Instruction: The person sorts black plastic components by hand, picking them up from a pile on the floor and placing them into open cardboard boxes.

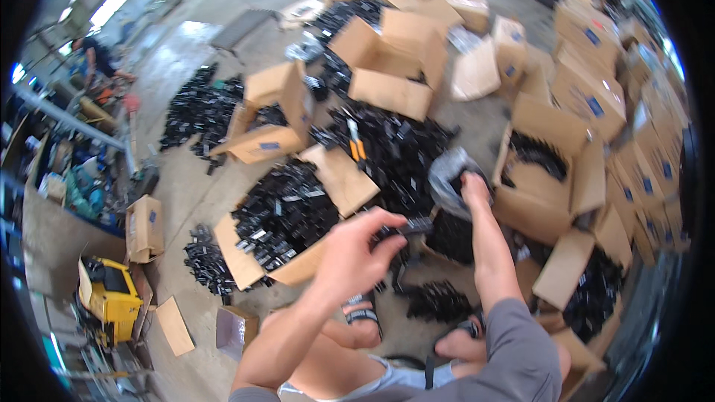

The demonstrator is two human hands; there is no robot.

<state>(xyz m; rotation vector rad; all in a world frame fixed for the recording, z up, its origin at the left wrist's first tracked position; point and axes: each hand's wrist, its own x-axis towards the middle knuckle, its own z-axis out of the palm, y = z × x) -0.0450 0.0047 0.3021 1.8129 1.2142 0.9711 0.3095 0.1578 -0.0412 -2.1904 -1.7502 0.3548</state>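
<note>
above grey floor (175, 279), gripping a narrow, black, bar-like piece (417, 226) in the left hand (359, 248) and a crumpled, see-through plastic bag (447, 171) in the right hand (477, 192).

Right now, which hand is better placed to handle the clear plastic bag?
Probably the right hand: it is at the plastic bag, while the left hand, farther off, holds a black part.
</note>
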